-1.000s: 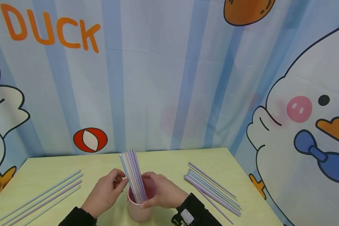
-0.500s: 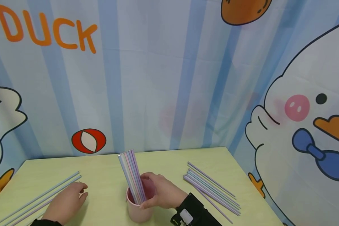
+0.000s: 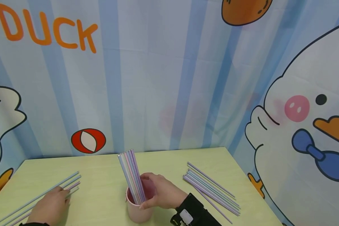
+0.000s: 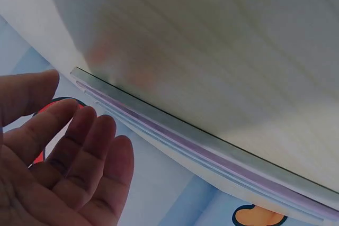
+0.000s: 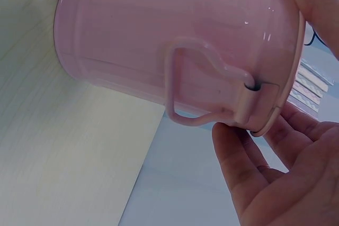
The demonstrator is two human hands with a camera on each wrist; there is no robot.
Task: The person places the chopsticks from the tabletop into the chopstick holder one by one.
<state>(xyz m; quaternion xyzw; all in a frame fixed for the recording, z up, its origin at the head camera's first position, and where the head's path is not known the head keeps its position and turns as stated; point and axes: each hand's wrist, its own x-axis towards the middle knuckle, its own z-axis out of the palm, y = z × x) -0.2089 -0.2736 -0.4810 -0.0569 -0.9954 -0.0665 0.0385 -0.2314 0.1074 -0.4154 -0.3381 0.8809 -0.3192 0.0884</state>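
Note:
A pink metal pail (image 3: 139,212) stands on the table with a bundle of pastel straws (image 3: 132,179) leaning up out of it. My right hand (image 3: 164,192) grips its rim, thumb on the near side and fingers on the far side. In the right wrist view, fingertips lie beside the small folding handle (image 5: 175,83). At the left, my left hand (image 3: 49,204) hovers over a few loose straws (image 3: 36,197), covering part of them. The left wrist view shows its fingers (image 4: 119,168) loosely bent beside the row of straws (image 4: 212,141), with nothing between them and the thumb.
Another group of loose straws (image 3: 214,191) lies slanted on the right of the pale yellow table (image 3: 107,166). Behind the table's far edge hangs a blue-striped curtain (image 3: 149,94) with duck drawings.
My left hand has left the straws in the pail and moved left and down to the loose straws at the left. The right hand has stayed on the pail.

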